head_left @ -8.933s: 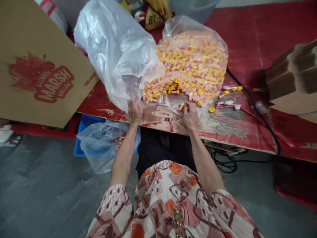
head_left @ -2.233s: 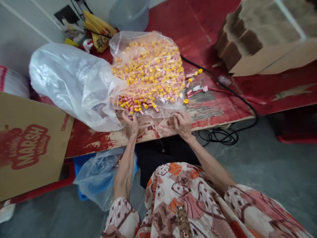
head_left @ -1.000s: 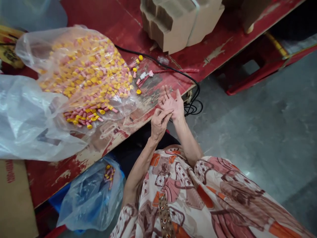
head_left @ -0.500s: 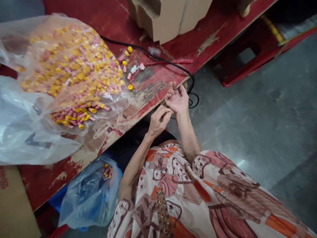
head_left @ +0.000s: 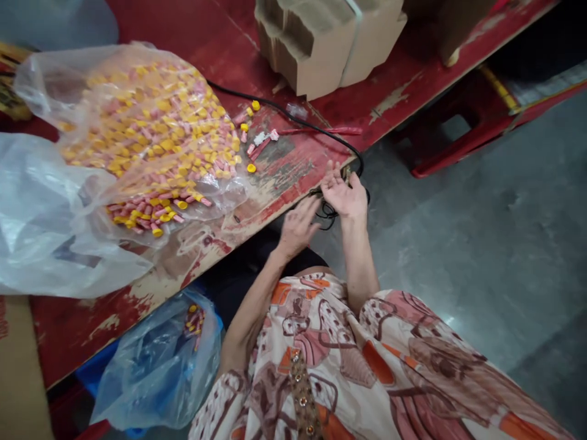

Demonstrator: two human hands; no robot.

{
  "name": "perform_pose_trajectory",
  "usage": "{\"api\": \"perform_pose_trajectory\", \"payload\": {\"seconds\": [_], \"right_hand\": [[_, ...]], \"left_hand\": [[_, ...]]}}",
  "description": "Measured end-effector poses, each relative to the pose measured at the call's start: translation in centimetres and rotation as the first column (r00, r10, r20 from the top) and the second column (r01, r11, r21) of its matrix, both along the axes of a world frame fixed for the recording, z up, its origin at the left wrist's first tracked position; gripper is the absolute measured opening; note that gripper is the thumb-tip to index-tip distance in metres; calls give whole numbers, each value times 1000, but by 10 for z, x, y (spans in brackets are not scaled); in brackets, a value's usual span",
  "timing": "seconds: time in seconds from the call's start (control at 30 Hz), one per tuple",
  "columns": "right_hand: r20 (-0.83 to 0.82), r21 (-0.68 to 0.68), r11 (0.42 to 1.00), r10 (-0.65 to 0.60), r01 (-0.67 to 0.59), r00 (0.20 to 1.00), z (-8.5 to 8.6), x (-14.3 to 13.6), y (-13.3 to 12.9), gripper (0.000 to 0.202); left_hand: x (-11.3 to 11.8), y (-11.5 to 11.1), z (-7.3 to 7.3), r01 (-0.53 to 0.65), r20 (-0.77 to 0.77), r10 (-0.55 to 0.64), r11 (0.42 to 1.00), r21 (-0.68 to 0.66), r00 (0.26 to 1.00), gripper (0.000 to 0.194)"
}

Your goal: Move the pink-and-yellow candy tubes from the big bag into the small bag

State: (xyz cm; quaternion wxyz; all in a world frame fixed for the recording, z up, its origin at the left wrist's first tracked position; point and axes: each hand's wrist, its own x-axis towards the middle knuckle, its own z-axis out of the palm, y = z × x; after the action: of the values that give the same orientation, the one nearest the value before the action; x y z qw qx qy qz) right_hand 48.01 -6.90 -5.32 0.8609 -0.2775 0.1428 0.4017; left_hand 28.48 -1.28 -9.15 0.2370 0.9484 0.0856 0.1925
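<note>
My left hand is beside the table's front edge, back upward, fingers stretched out and slightly blurred, with nothing seen in it. Close by on the right, my right hand faces palm up, its fingers loosely bent and apart; the palm looks bare. The two hands do not appear to touch. Behind them hangs a looped black cable off the table corner. A clear plastic bag full of small pink pieces with yellow caps lies on the table. Several loose ones, such as a yellow cap, sit beside it.
The worn red table carries a strapped stack of cardboard at the back. A blue bin lined with a clear bag stands below its edge, holding a few capped pieces. At right is a red plastic stool.
My left hand has let go of its pinch at the right palm, drawn slightly away and straightened its fingers. My right hand stays palm up. The view has shifted a little.
</note>
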Motion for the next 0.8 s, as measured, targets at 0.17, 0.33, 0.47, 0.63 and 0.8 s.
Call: {"api": "perform_pose_trajectory", "payload": {"seconds": [0.17,0.33,0.47,0.63,0.8], "right_hand": [[-101,91,988,-115,124,988,25,13,-8,57],[-109,96,992,-77,87,991,31,3,1,57],[-90,76,995,-53,60,995,28,-3,7,52],[-134,74,994,-65,76,989,26,-5,11,53],[-100,63,994,-81,87,992,19,-4,11,49]], "left_hand": [[-28,16,6,-12,-76,6,996,-85,997,38],[-9,-8,38,-31,227,77,979,-201,971,49],[9,-21,48,37,316,37,973,-226,948,68],[13,-26,45,88,365,4,968,-235,931,60],[9,-25,42,77,299,-2,968,-240,954,55]]}}
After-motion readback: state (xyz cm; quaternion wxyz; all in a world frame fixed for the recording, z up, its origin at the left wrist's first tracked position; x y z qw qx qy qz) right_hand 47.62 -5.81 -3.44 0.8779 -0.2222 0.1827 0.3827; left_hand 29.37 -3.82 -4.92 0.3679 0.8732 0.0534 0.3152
